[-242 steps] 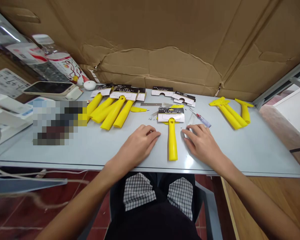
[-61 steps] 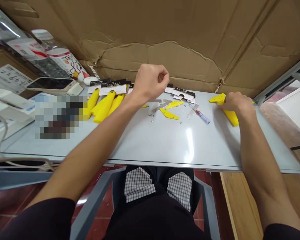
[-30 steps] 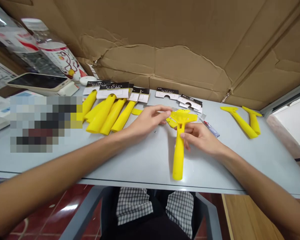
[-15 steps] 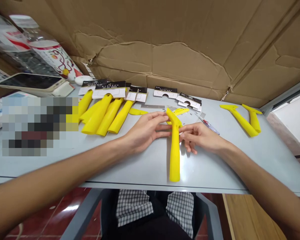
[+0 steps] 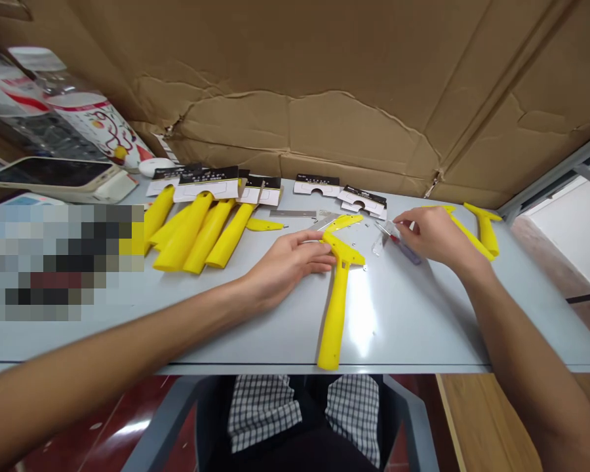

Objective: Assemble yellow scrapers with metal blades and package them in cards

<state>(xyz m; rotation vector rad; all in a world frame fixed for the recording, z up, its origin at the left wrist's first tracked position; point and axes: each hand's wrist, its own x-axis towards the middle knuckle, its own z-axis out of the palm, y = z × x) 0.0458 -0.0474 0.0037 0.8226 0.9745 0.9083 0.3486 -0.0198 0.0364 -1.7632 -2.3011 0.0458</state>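
Note:
A yellow T-shaped handle point(image 5: 336, 301) stands out on the grey table in front of me, its broad head away from me and its tube end near the front edge. My left hand point(image 5: 295, 262) holds the head from the left, fingers close together. To the right, my right hand point(image 5: 425, 235) is over a screwdriver point(image 5: 409, 252), thumb and forefinger pinched; what is between them is too small to tell. Below those fingertips is a clear plastic piece point(image 5: 377, 245). Behind the handle lie a loose yellow part point(image 5: 348, 223), a metal strip point(image 5: 293, 214) and small screws.
Several yellow handles point(image 5: 195, 233) with cards lie left; two more point(image 5: 486, 229) lie right. Loose cards point(image 5: 317, 184) rest by the cardboard wall point(image 5: 354, 59). A phone point(image 5: 52, 176) and bottles point(image 5: 93, 121) occupy the back left. The table's front edge point(image 5: 255, 368) is near.
My right hand has left the yellow handle and moved right and back to the screwdriver. The handle has turned, showing its head flatter, its tube end shifted slightly left. My left hand stays at the head.

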